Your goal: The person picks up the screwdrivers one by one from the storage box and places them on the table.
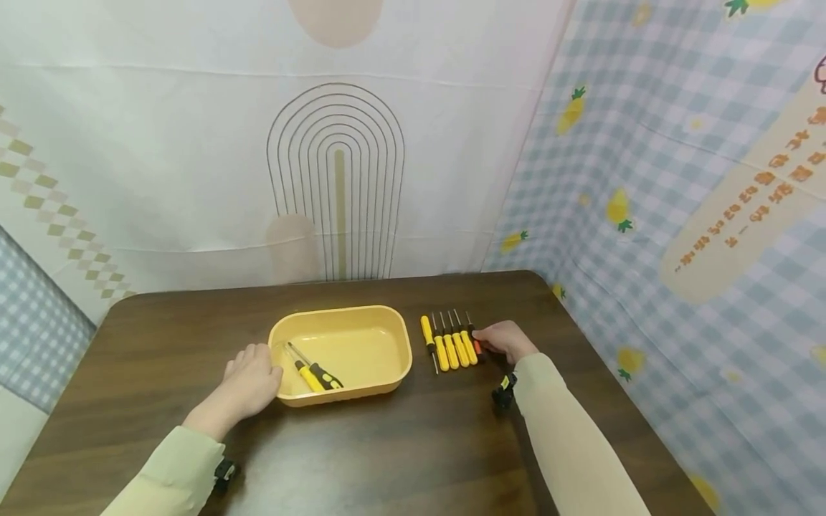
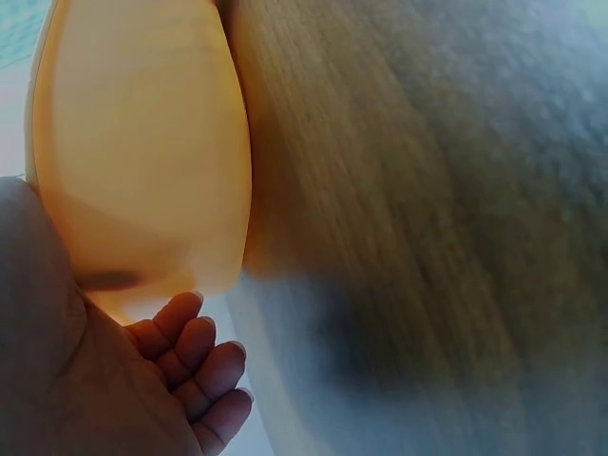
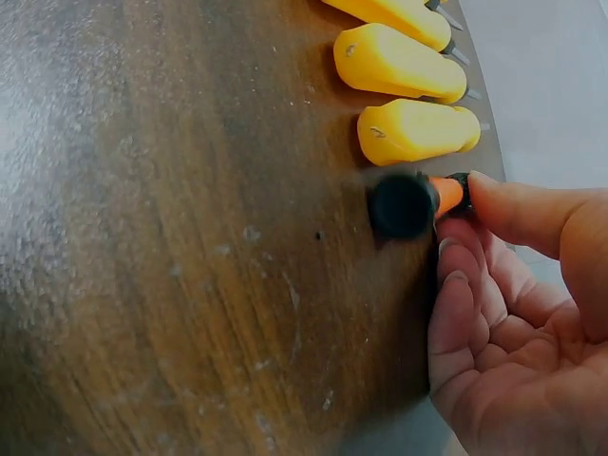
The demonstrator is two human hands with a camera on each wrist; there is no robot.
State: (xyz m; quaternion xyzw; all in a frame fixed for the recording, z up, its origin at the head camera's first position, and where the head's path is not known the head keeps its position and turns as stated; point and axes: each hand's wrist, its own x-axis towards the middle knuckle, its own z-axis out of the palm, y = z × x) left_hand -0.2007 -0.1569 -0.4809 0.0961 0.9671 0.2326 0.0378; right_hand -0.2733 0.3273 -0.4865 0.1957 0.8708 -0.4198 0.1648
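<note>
My left hand [image 1: 250, 380] grips the left end of a yellow plastic box [image 1: 342, 311]. In the left wrist view its fingers [image 2: 217, 372] curl at the outer wall; the thumb is hidden there. Two screwdrivers lie inside the box: a yellow-handled one [image 1: 310, 377] and a black-and-yellow one [image 1: 325, 378]. To the box's right, my right hand [image 1: 506, 340] pinches a black-and-orange screwdriver [image 3: 446, 195] between thumb and fingers. It is the rightmost of a row whose others have yellow handles [image 1: 442, 352]. The leftmost yellow screwdriver [image 1: 427, 330] points its shaft towards me, the others away.
Everything stands on a dark brown wooden table [image 1: 387, 459] with rounded far corners. A white patterned cloth [image 1: 193, 158] hangs behind it, and a blue checked cloth [image 1: 619, 272] hangs along the right side.
</note>
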